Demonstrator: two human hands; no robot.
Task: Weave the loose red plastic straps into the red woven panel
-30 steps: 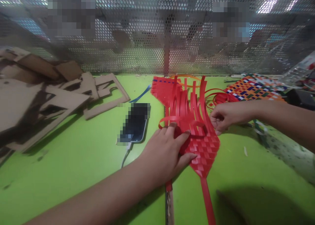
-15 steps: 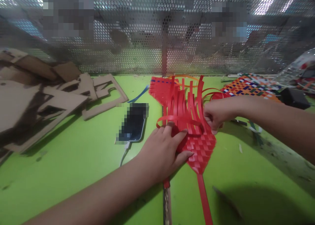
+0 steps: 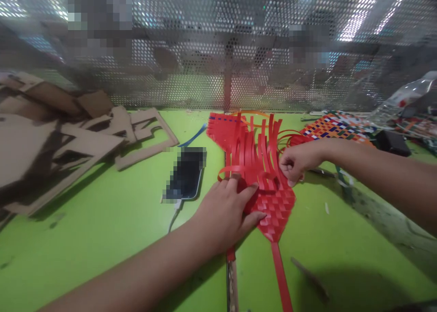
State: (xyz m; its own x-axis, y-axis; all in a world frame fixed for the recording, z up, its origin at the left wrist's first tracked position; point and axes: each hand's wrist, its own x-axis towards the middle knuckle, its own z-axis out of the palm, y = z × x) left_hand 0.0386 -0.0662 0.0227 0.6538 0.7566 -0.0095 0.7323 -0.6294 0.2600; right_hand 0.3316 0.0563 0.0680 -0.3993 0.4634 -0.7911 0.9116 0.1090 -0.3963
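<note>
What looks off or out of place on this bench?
Mostly the smartphone: it lies left of the red weaving, cable attached, near the left hand, seemingly odd in a work area. The cardboard cutouts at far left are heaped at mixed angles, untidy rather than clearly damaged. No spill stands out.

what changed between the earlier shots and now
The view swung slightly right, showing more of the clear plastic bottle. The right hand edged slightly left beside the shiny red woven piece, whose rightmost flat strips now show two separate tips. No grasp or release is clear. The left hand stays spread; the dark rectangular phone stayed put.
</note>
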